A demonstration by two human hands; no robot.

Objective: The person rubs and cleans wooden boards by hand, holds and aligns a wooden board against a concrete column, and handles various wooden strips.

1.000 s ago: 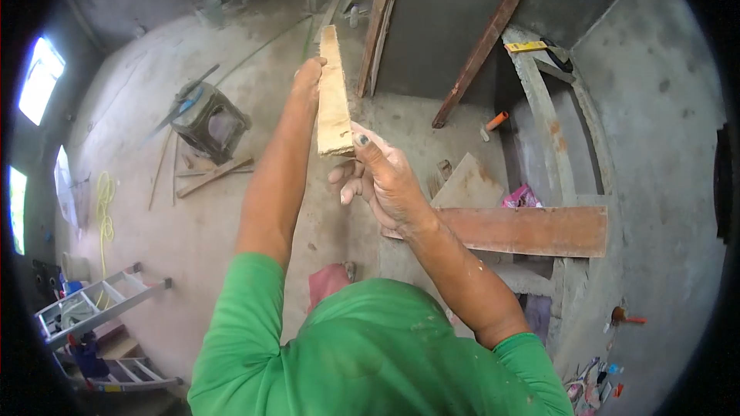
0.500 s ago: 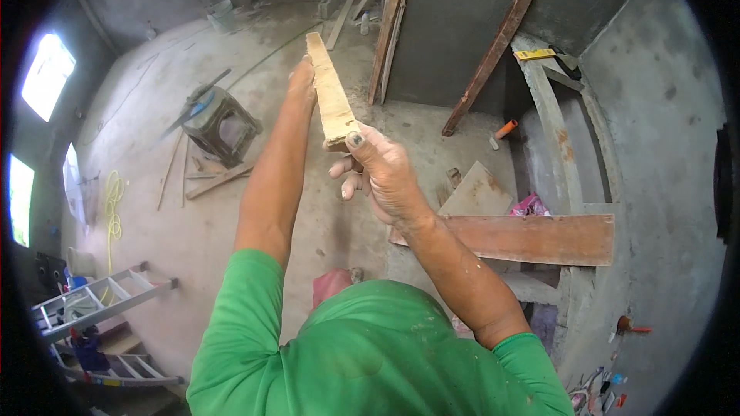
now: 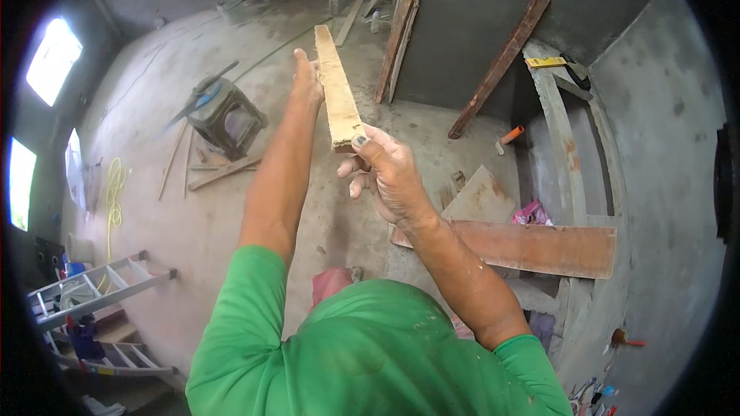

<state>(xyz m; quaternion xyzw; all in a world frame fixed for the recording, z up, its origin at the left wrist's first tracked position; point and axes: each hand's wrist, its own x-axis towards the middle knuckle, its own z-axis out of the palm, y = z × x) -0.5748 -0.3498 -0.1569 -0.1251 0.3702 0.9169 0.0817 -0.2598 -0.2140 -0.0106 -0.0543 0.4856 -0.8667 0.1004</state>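
A short, pale wooden board point(image 3: 338, 88) with rough edges is held up in front of me, its far end tilted slightly left. My right hand point(image 3: 389, 169) grips its near end, thumb on top and the other fingers curled beneath. Along the far left edge, my left hand point(image 3: 308, 81) supports the board with its thumb raised; its remaining fingers are mostly hidden behind the wood. Below my right forearm lies a wide reddish-brown plank point(image 3: 532, 248).
A plastic stool point(image 3: 227, 119) with a saw on it stands at left, near wood scraps. An aluminium ladder point(image 3: 100, 289) is at lower left. A brown beam point(image 3: 501, 62) leans on the wall. A yellow level point(image 3: 546, 62) rests on the concrete frame point(image 3: 566, 139).
The view has shifted, so the surroundings sit a little lower and further right. My left thumb has lifted off the board, which now tilts more to the left than a second ago.
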